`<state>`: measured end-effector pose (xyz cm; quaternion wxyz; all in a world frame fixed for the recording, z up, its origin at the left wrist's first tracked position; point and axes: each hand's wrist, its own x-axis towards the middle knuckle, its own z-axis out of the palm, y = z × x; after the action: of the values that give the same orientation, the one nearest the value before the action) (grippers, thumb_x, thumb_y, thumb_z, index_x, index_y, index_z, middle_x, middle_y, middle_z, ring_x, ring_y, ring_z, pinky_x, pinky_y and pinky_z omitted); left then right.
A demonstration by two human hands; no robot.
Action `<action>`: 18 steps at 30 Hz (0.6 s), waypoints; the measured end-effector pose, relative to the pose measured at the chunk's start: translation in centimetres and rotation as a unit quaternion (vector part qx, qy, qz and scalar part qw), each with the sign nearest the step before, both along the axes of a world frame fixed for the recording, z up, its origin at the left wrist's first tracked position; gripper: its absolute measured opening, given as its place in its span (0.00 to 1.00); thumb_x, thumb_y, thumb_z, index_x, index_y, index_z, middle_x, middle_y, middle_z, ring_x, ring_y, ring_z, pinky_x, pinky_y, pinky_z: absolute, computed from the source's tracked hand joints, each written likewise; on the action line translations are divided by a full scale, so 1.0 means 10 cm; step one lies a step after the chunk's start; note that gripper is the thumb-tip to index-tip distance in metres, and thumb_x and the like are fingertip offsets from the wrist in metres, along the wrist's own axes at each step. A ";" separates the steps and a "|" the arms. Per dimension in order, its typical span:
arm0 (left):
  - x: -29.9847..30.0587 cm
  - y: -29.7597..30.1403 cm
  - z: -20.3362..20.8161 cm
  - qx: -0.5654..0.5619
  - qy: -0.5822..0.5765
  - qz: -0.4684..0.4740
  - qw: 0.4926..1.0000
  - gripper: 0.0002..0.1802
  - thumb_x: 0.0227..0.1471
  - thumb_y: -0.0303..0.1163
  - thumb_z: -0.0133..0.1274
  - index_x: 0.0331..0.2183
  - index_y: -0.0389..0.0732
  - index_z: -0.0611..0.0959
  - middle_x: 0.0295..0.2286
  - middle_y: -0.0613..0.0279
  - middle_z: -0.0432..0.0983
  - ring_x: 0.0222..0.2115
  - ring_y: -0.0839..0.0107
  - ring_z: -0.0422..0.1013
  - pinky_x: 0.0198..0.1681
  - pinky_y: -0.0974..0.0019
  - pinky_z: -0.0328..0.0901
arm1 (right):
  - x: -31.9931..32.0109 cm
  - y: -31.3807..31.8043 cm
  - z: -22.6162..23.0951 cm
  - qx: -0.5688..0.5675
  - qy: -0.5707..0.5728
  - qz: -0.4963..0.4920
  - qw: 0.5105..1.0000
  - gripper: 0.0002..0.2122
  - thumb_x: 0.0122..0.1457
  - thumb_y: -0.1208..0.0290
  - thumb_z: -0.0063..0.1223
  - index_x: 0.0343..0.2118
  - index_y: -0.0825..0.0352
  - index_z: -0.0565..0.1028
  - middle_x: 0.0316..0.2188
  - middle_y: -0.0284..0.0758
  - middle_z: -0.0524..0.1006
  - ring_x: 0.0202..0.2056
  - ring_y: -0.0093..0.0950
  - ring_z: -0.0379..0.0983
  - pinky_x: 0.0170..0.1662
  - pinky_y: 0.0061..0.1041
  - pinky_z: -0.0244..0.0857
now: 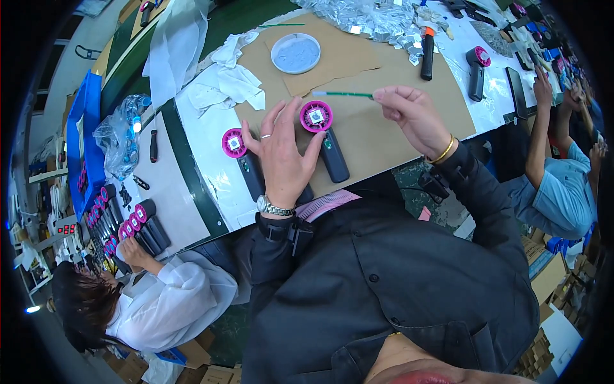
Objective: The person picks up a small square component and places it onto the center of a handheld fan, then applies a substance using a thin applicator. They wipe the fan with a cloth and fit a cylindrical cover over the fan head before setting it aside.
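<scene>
My right hand pinches the end of a thin green stick, whose pale tip points left above a handheld fan-like device. That device lies on brown cardboard; it has a round pink head with a white square in its centre and a dark handle. My left hand is spread beside it, fingertips near the pink rim and thumb against or close to the handle; firm contact cannot be made out. Left of this hand lies a second such device. Part of another dark handle shows below my left wrist.
A round white dish of bluish-grey material stands on the cardboard. White cloths lie left of it. Beyond are an orange-and-black tool and heaped small silvery pieces. Co-workers sit at left and right; several more devices stand at left.
</scene>
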<state>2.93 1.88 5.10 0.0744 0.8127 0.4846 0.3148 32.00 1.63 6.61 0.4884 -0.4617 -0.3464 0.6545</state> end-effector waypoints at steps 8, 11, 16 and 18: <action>-0.35 -0.14 0.06 -0.015 -0.037 0.058 0.998 0.41 0.51 0.40 0.74 0.64 0.42 0.77 0.59 0.58 0.77 0.63 0.57 0.67 0.69 0.42 0.45 | -0.12 0.82 -0.08 0.104 -0.297 -0.064 0.947 0.13 0.65 0.67 0.70 0.42 0.73 0.88 0.34 0.28 0.85 0.36 0.15 0.74 0.42 0.19 0.67; -0.45 -0.21 0.05 -0.016 -0.032 0.065 0.997 0.41 0.51 0.39 0.74 0.64 0.42 0.77 0.59 0.58 0.77 0.63 0.57 0.67 0.66 0.45 0.48 | -0.20 1.08 -0.16 0.090 -0.325 -0.060 0.939 0.12 0.64 0.66 0.70 0.41 0.73 0.88 0.35 0.30 0.85 0.37 0.16 0.75 0.44 0.20 0.69; -0.50 -0.25 0.08 -0.016 -0.001 0.070 0.997 0.42 0.50 0.38 0.74 0.64 0.44 0.77 0.58 0.58 0.77 0.62 0.58 0.67 0.64 0.48 0.49 | -0.29 1.39 -0.37 0.064 -0.336 -0.047 0.938 0.13 0.62 0.66 0.71 0.41 0.73 0.89 0.34 0.30 0.86 0.37 0.17 0.76 0.44 0.21 0.70; -0.51 -0.25 0.10 -0.017 0.003 0.070 0.997 0.42 0.50 0.38 0.74 0.64 0.44 0.78 0.58 0.59 0.78 0.62 0.58 0.67 0.64 0.48 0.48 | -0.33 1.46 -0.44 0.063 -0.338 -0.045 0.938 0.13 0.62 0.66 0.71 0.41 0.72 0.89 0.34 0.30 0.86 0.37 0.17 0.77 0.44 0.21 0.70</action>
<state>-2.20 -0.64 6.13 0.0646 0.7766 0.5457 0.3081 28.70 16.27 2.21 0.3999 -0.6388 -0.5104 0.4140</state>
